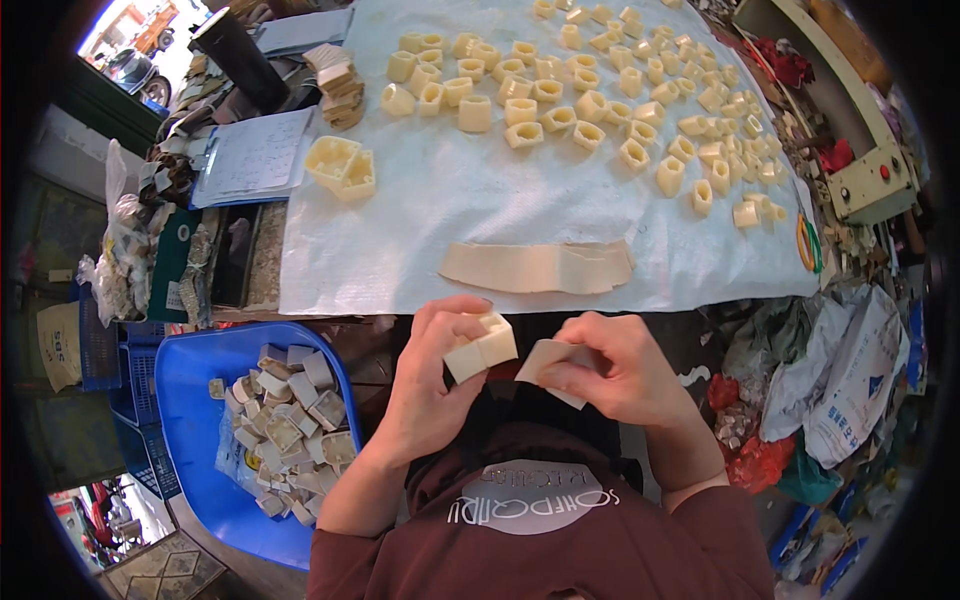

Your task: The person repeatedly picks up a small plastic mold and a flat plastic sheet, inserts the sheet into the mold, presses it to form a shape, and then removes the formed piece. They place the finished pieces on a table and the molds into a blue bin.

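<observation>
My left hand [418, 395] is closed around a cream, box-like hollow block [484, 350], with the thumb below it and fingers over the top. Pinched between the thumb and fingers of my right hand [632, 372] is a bent piece of tan sandpaper [543, 362], a short gap to the right of the block. Both hands are in front of the table's near edge, above my lap. On the table just beyond them lies a long, wavy tan strip [535, 268], similar in colour to the sandpaper.
Many pale yellow hollow pieces [475, 113] stand on the white-covered table [400, 250], with two larger ones [345, 168] at left. A blue tub [185, 430] of whitish blocks [290, 430] sits lower left. Left are a clipboard [250, 158] and black cylinder [240, 60]; right, plastic sacks [850, 370].
</observation>
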Available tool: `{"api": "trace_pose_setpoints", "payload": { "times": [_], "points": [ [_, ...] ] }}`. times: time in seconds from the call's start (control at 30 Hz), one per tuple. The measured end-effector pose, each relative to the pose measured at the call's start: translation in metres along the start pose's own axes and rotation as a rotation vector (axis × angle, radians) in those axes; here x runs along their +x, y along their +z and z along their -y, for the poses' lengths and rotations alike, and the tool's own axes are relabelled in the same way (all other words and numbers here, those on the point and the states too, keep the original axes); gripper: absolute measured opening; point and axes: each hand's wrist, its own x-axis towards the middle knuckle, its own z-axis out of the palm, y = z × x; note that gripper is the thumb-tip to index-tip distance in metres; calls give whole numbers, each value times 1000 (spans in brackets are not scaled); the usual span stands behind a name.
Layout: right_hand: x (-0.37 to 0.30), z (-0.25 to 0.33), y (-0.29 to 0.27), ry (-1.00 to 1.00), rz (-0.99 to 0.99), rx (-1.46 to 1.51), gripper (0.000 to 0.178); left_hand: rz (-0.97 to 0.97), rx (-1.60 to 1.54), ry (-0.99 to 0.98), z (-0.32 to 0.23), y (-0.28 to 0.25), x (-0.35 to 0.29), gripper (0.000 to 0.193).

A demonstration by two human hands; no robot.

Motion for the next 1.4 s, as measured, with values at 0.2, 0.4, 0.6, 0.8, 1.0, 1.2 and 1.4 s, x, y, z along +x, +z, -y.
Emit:
{"api": "trace_pose_setpoints", "payload": {
  "times": [0.2, 0.4, 0.6, 0.8, 1.0, 1.2, 1.4],
  "points": [
    [-1, -10, 8, -52, 42, -55, 20, 27, 45, 11, 3, 16, -6, 38],
    [0, -12, 11, -92, 58, -142, 22, 65, 9, -43, -3, 17, -7, 35],
    [0, -13, 11, -117, 35, -155, 20, 78, 14, -46, -6, 19, -7, 35],
    [0, -17, 13, -117, -4, -166, 17, 65, 114, -2, -8, 22, -6, 35],
    [-2, -19, 13, -154, -54, -253, 23, 58, 167, 29, -13, 25, -6, 34],
    [-3, -32, 13, -198, -159, -287, 27, -15, 132, 85, -7, 27, -8, 25],
    [-3, -25, 15, -531, -463, -426, 32, -104, -74, -13, -3, 18, -10, 21]
  ]
}}
